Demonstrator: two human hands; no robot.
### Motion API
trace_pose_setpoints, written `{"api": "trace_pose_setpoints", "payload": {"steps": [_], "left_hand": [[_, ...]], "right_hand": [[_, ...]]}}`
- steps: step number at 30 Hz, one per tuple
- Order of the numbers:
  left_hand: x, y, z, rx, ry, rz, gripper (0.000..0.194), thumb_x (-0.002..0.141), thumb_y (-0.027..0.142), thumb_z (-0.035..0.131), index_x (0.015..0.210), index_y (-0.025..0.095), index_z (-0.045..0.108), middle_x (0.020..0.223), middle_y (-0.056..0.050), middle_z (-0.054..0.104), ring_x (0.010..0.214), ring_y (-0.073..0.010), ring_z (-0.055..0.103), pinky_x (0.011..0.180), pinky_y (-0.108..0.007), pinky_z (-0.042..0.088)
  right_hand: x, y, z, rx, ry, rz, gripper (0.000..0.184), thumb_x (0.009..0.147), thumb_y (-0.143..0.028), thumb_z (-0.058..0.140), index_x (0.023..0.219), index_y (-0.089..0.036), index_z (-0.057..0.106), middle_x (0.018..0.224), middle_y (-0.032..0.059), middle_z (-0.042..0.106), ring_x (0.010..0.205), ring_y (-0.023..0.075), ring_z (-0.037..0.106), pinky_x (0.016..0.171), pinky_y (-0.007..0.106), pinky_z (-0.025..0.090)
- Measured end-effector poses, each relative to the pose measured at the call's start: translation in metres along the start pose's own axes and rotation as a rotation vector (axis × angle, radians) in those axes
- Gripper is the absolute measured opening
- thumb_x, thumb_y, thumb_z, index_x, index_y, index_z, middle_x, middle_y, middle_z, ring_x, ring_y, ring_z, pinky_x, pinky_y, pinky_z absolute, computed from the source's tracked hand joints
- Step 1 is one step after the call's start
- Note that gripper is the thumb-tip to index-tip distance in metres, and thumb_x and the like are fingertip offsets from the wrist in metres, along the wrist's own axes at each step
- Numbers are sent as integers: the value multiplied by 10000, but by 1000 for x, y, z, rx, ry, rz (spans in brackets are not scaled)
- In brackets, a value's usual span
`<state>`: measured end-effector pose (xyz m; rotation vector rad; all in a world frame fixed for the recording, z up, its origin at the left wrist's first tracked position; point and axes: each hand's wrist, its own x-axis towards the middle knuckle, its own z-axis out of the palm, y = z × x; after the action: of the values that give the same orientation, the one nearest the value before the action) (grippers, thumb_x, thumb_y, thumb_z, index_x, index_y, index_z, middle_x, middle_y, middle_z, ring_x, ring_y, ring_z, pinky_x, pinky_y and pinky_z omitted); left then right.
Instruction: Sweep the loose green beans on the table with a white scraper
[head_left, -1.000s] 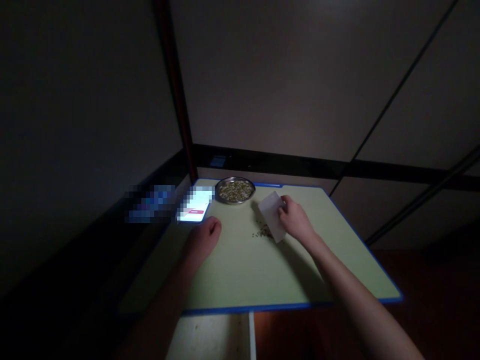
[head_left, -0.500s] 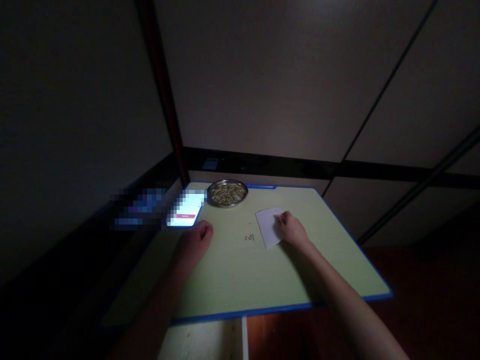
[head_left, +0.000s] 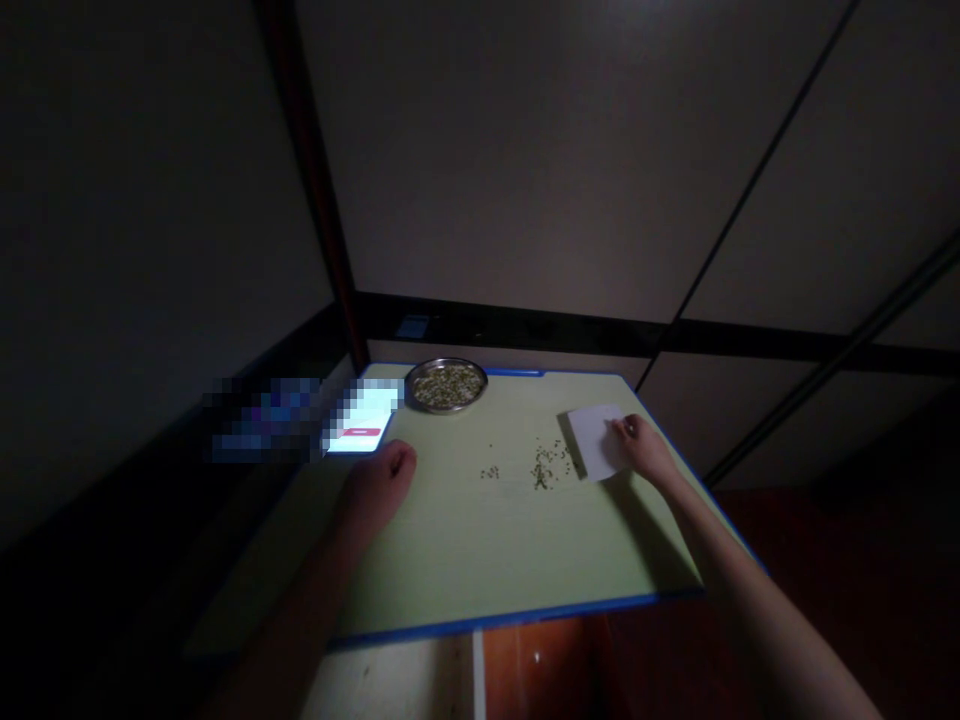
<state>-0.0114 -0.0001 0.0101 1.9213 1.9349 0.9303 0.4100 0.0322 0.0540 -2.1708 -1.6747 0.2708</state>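
My right hand pinches the right edge of a white sheet of paper, held tilted above the right part of the table. Just left of the paper lies a scattered heap of small greenish-brown beans, with a smaller cluster of beans further left. My left hand rests on the table as a loose fist, near a lit phone; I make out nothing in it. At the back stands a round metal plate with many small green and pale pieces spread in it.
The light green table has a blue rim. Dark panelled walls close in behind and to the left. A pale wooden surface shows below the front edge. The room is dim, and a blurred patch covers part of the left side.
My right hand has moved right with the paper, off the spot where it lay. A heap of beans now shows there. My left hand stays in place on the table.
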Motion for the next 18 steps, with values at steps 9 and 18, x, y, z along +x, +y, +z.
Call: {"api": "trace_pose_setpoints", "payload": {"steps": [9, 18], "left_hand": [[1, -5, 2, -12, -5, -10, 266, 866, 427, 419, 798, 233, 587, 681, 14, 620, 642, -156, 565, 602, -254, 369], [-1, 1, -2, -1, -19, -15, 263, 877, 409, 406, 774, 228, 567, 689, 4, 620, 666, -163, 578, 619, -257, 385]], "right_hand": [[-10, -35, 33, 57, -54, -46, 364, 993, -443, 384, 1034, -161, 610, 967, 127, 712, 861, 198, 645, 693, 252, 401], [-6, -50, 33, 90, -39, -48, 362, 991, -431, 382, 1053, -164, 619, 1007, 126, 720, 889, 202, 658, 715, 253, 422]]}}
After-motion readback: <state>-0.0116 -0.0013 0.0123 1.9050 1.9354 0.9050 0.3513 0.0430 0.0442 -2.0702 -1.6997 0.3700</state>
